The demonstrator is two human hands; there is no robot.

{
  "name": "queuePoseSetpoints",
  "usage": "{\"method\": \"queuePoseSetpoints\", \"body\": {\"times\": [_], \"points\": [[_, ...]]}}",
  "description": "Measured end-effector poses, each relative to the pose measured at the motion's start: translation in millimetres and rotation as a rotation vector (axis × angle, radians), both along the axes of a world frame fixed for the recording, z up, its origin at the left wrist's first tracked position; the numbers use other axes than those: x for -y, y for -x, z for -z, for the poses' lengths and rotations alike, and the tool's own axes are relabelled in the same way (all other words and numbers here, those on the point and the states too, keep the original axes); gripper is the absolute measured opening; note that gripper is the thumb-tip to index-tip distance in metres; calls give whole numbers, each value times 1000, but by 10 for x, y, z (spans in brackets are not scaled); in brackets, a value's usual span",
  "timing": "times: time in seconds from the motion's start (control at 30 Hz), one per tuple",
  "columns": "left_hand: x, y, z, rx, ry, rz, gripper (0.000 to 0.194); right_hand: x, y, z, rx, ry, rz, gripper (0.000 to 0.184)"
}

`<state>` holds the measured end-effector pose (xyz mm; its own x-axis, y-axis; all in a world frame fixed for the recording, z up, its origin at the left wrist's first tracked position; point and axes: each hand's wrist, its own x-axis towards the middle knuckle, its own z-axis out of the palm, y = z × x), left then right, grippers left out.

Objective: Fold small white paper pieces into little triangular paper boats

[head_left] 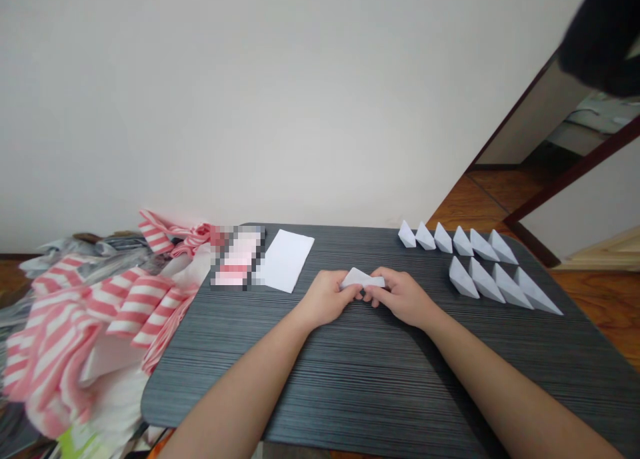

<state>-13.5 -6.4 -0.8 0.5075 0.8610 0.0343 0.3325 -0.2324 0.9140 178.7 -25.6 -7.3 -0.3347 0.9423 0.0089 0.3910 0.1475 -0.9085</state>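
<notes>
Between my two hands, just above the middle of the dark table (320,379), is a small folded piece of white paper (361,278) with a raised peak. My left hand (327,296) pinches its left end, thumb in front and fingers behind. At the other end, my right hand (400,296) grips the paper the same way. Folded paper boats (493,289) stand in two rows to the right of my right hand, several in each row. A stack of white paper sheets (287,259) lies left of my left hand.
A pixelated flat item (237,256) lies beside the sheets at the table's left edge. Red-and-white striped cloth (100,312) is heaped left of the table. A pale wall (300,99) rises behind it. A blurred dark object (605,39) hangs at the upper right.
</notes>
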Motion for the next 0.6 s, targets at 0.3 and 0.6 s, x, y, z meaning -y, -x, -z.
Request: {"method": "queuePoseSetpoints", "body": {"times": [0.3, 0.6], "points": [[-14, 0, 61, 13, 50, -30, 27, -10, -15, 47, -16, 5, 8, 13], [-18, 7, 93, 7, 36, -25, 29, -3, -14, 37, 17, -17, -4, 12]]}}
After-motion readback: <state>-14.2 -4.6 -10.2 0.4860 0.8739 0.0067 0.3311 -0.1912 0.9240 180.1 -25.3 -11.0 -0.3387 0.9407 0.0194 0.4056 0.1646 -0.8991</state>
